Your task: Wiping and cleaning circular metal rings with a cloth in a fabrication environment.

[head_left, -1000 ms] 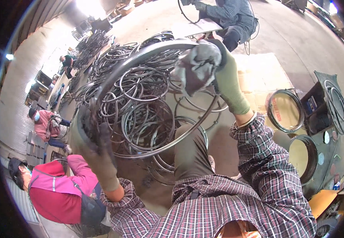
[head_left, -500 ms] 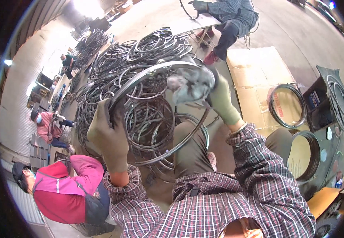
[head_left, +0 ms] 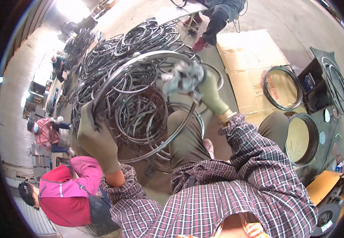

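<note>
Hoop [head_left: 134, 60] gripped by left hand [head_left: 97, 137]; rag [head_left: 183, 79] clutched by right hand [head_left: 212, 93], contact blurred; wiping seemingly being done, steady turning called for next.

Gotta be a workshop or factory floor, honestly. Biggest giveaway is the huge heap of dark hoops [head_left: 138, 115] sitting right on the bare floor [head_left: 298, 43]. There's a ribbed wall [head_left: 17, 107] down the left side and flattened cardboard [head_left: 243, 55] spread out on the right. Someone in a pink jacket [head_left: 67, 198] is close by, another person [head_left: 215, 25] is at a pale bench [head_left: 176, 14] farther off, and the left hand [head_left: 98, 137] and right hand [head_left: 209, 87] up front wear work gloves.
</note>
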`<move>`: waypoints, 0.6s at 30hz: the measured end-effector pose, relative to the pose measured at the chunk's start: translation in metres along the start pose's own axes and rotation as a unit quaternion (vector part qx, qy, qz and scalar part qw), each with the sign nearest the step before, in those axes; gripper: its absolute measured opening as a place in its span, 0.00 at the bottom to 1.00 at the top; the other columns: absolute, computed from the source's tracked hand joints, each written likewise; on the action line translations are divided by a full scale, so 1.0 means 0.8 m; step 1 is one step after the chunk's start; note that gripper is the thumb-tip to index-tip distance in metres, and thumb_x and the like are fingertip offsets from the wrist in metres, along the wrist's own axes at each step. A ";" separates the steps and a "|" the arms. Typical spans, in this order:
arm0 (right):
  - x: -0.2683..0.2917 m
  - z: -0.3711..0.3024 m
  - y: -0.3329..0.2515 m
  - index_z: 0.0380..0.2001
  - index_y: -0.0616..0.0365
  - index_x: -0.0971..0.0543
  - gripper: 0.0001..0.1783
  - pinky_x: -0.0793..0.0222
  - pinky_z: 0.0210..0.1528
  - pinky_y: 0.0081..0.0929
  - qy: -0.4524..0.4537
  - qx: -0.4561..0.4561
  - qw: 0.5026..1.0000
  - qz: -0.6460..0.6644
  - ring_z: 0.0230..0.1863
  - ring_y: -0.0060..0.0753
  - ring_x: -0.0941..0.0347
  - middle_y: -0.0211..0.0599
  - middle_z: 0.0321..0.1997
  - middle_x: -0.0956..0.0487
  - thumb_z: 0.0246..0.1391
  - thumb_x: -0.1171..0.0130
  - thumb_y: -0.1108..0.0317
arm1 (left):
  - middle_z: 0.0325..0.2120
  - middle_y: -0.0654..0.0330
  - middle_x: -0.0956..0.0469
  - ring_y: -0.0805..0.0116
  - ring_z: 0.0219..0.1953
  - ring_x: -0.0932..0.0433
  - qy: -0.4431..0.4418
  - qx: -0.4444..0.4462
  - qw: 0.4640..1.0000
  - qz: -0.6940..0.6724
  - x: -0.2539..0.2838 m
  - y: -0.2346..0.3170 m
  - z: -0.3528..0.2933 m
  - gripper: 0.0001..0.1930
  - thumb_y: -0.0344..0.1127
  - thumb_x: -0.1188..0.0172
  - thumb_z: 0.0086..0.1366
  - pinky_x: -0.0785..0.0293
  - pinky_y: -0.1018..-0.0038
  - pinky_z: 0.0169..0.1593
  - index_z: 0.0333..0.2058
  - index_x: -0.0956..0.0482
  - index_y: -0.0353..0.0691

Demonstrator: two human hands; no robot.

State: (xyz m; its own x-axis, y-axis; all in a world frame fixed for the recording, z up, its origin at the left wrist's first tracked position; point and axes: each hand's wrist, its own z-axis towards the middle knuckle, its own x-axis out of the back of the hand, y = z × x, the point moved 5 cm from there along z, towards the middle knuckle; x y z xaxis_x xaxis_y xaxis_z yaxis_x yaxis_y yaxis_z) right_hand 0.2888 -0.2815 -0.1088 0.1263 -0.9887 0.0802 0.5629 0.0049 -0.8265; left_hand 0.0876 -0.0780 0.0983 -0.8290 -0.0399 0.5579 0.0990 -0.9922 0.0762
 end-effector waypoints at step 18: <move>0.048 -0.003 -0.049 0.49 0.64 0.23 0.20 0.26 0.49 0.30 0.139 -0.055 0.988 0.034 0.47 0.30 0.22 0.43 0.44 0.18 0.51 0.38 0.73 | 0.34 0.49 0.19 0.45 0.37 0.19 -0.029 -0.037 0.999 -0.006 -0.018 0.039 0.001 0.17 0.46 0.41 0.66 0.26 0.62 0.38 0.43 0.22 0.38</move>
State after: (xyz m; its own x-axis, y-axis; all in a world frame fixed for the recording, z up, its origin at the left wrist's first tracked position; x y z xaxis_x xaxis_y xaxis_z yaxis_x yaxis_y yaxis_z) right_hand 0.2698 -0.3203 -0.0745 -0.0759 -0.9897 -0.1213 0.4672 0.0722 -0.8812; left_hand 0.1031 -0.1083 0.0931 -0.7970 -0.0228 0.6036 0.0463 -0.9987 0.0235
